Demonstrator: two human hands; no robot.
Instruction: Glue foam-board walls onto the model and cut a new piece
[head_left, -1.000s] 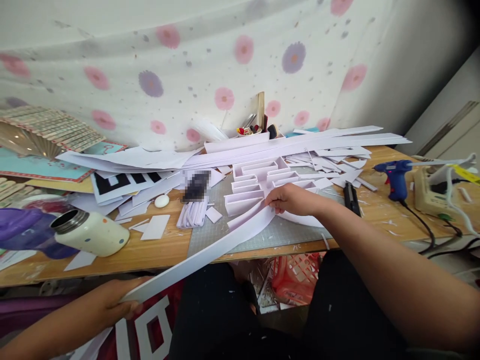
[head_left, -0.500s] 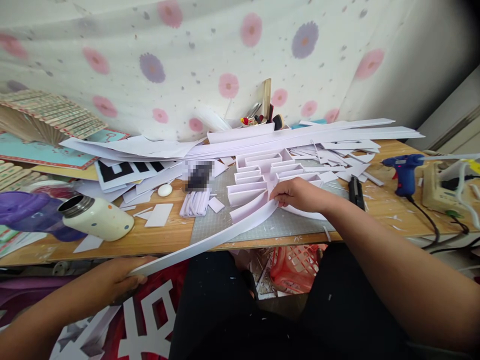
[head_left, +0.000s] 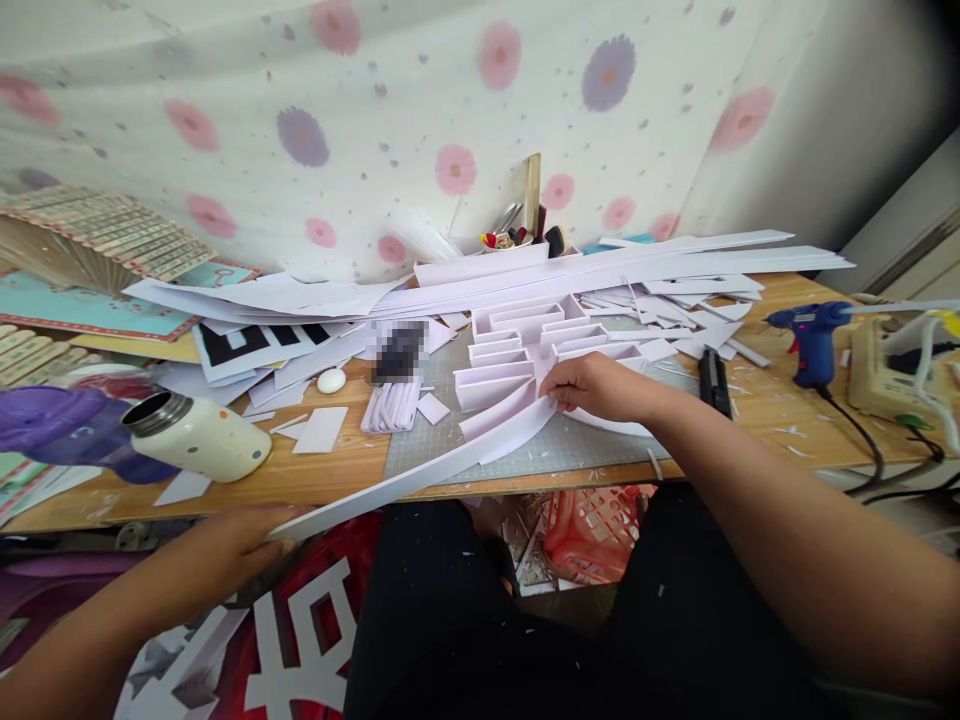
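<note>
Cluttered table (head_left: 330, 478); both hands' fingers closed on long white strip (head_left: 420, 475).

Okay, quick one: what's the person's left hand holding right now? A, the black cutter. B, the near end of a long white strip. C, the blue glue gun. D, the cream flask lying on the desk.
B: the left hand grips the near end of the long white strip, whose far end the right hand presses against the white partitioned model.

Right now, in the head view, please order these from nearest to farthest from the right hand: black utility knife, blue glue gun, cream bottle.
From the right hand:
1. Black utility knife, just to its right.
2. Blue glue gun, farther right.
3. Cream bottle, far left, lying down.
</note>
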